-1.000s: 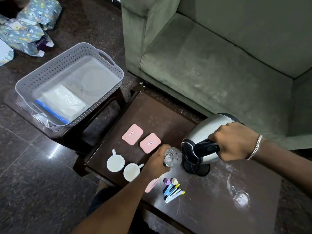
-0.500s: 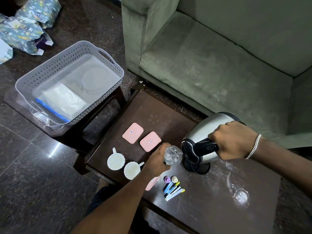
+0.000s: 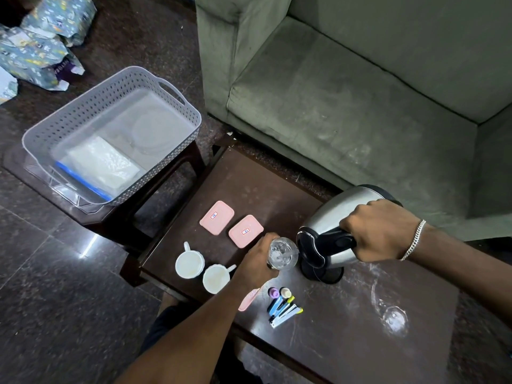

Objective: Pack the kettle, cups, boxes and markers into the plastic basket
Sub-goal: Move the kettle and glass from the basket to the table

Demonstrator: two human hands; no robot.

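Note:
My right hand grips the black handle of the steel kettle, which is tilted with its spout toward a clear glass. My left hand holds that glass upright. The kettle's black base sits on the dark table. Two white cups stand at the table's left front. Two pink boxes lie behind them; a third pink box shows partly under my left forearm. Several markers lie in front. The grey basket stands on a stool at the left.
Inside the basket lie a white packet and a clear round lid. A wine glass lies on its side on the table's right. A green sofa stands close behind the table. Patterned packages lie on the floor at far left.
The kettle has stayed tilted over the glass, and both hands keep their grips. The view has shifted only slightly.

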